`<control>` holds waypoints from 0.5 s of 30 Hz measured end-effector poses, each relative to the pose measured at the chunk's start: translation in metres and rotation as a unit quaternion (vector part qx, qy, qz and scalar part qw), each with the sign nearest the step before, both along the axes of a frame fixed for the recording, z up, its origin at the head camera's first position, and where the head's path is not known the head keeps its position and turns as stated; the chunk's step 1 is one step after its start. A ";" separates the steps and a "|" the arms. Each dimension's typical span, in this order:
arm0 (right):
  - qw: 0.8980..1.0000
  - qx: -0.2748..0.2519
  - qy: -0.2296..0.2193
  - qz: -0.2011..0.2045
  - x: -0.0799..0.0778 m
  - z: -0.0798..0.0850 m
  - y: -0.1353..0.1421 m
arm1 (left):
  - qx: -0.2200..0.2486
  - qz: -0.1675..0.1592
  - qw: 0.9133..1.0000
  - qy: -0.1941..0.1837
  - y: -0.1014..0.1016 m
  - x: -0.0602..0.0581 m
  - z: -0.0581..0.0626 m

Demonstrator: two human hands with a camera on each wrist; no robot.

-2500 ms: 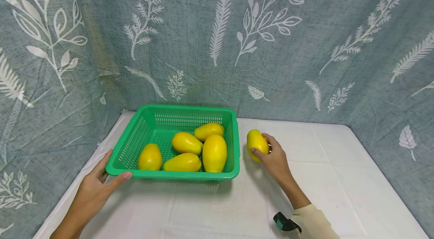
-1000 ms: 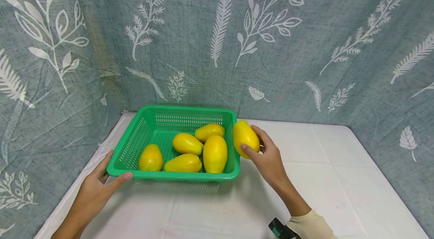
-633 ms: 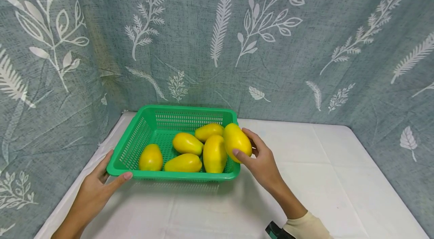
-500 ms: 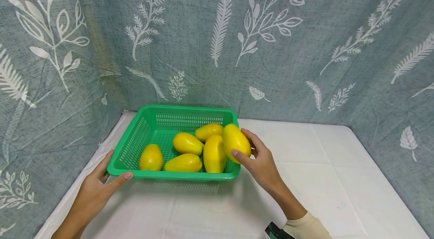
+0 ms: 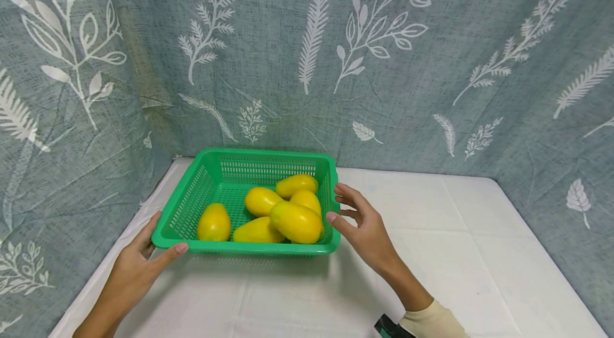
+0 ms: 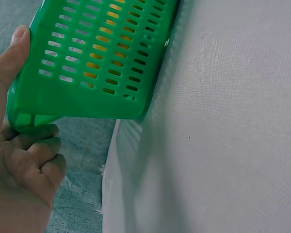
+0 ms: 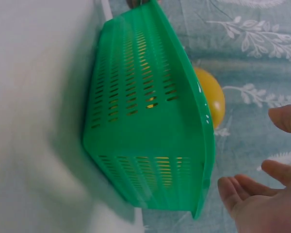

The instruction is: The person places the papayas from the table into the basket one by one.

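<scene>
A green plastic basket [image 5: 247, 249] with slotted walls holds several yellow mangoes. My left hand [image 5: 127, 271] grips its front left corner; in the left wrist view the thumb [image 6: 20, 41] lies along the rim and the fingers curl under it. One mango [image 5: 297, 222] lies on top of others at the basket's right front; another mango [image 5: 213, 222] sits apart on the left. My right hand [image 5: 366, 231] is at the right rim, thumb and fingers spread with nothing between them. In the right wrist view a mango [image 7: 211, 97] shows above the rim.
The basket stands on a white cloth-covered table [image 5: 431, 252]. A grey-green curtain [image 5: 307, 61] with white leaf prints hangs behind and on both sides. A dark strap device [image 5: 390, 327] is at the right wrist, by a beige sleeve [image 5: 434, 322].
My right hand carried a mango leftward from over the table to the basket and let it go; it now lies on the other mangoes. My left hand has stayed on the basket corner.
</scene>
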State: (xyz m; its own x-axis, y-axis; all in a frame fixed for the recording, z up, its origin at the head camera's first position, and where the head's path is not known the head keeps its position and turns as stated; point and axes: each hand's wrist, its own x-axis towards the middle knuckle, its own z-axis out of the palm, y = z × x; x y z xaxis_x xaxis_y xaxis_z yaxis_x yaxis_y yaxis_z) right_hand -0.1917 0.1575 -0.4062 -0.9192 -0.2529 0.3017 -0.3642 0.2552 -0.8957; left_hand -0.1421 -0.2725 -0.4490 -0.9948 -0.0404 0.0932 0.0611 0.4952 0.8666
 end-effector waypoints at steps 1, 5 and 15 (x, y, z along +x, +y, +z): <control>1.000 0.001 -0.001 0.000 0.000 0.000 0.000 | -0.001 0.000 1.000 0.002 0.000 0.000 0.000; 1.000 0.007 -0.002 -0.004 0.001 -0.001 0.001 | 0.005 -0.006 1.000 0.007 0.000 0.000 -0.001; 0.999 0.040 0.009 -0.023 0.005 -0.003 0.015 | -0.062 0.000 0.998 -0.023 -0.001 -0.003 0.005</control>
